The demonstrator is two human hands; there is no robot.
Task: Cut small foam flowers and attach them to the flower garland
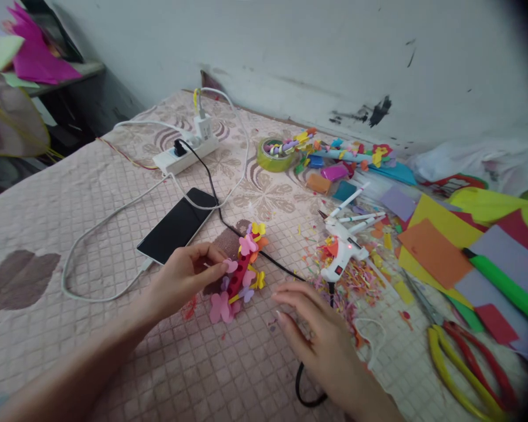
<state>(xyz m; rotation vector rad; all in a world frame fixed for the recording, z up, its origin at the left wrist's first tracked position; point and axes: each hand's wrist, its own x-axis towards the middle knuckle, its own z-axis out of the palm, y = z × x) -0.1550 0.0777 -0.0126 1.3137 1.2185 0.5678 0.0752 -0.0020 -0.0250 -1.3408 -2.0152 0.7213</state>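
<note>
My left hand [191,269] pinches a small pink paper butterfly [231,266] between thumb and forefinger. It is at the left side of a dark red strip [238,275] with dark dots, which lies on the cloth. Pink, yellow, orange and lilac butterfly cut-outs [220,307] line both sides of the strip. To its right, my right hand [310,322] hovers with fingers bent and apart, holding nothing. Beyond that hand a white glue gun [344,252] rests with its small red light on. Whether the pinched butterfly touches the strip, I cannot tell.
A phone [178,225] on a white cable lies left of the strip. A power strip [187,153], a tape roll [276,155] and decorated sticks [343,153] are farther back. Paper scraps [356,281], coloured sheets [440,246] and scissors [462,351] lie right. A black cord [286,269] crosses the cloth.
</note>
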